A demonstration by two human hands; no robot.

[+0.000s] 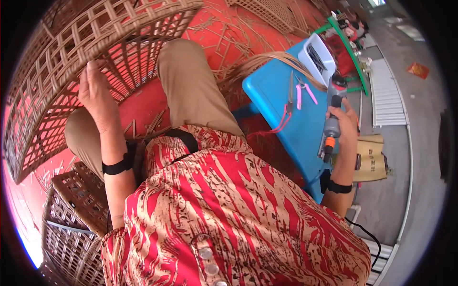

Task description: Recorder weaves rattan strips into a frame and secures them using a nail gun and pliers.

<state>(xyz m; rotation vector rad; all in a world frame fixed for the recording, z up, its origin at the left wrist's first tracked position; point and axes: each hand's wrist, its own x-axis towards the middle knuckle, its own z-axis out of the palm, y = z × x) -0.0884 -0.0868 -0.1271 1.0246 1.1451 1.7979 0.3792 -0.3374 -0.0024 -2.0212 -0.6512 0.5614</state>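
A large brown woven wicker basket (62, 57) leans at my left knee, its open lattice wall curving around the leg. My left hand (98, 95) is at this lattice, fingers pointing up and closed at a band of the weave; part of the grip is hidden. On the right, my right hand (346, 119) is wrapped around a grey power tool (331, 126) with a black grip and an orange collar, over the edge of a blue plastic stool (286, 105). Pink-handled cutters (305, 93) and red-handled pliers (286, 112) lie on the stool near that hand.
A white tub (317, 57) of dark strips stands at the stool's far end, beside a bundle of cane (267, 57). Cane scraps litter the red floor (219, 28). Another woven piece (76, 214) is at lower left. A black cord (374, 238) runs at lower right.
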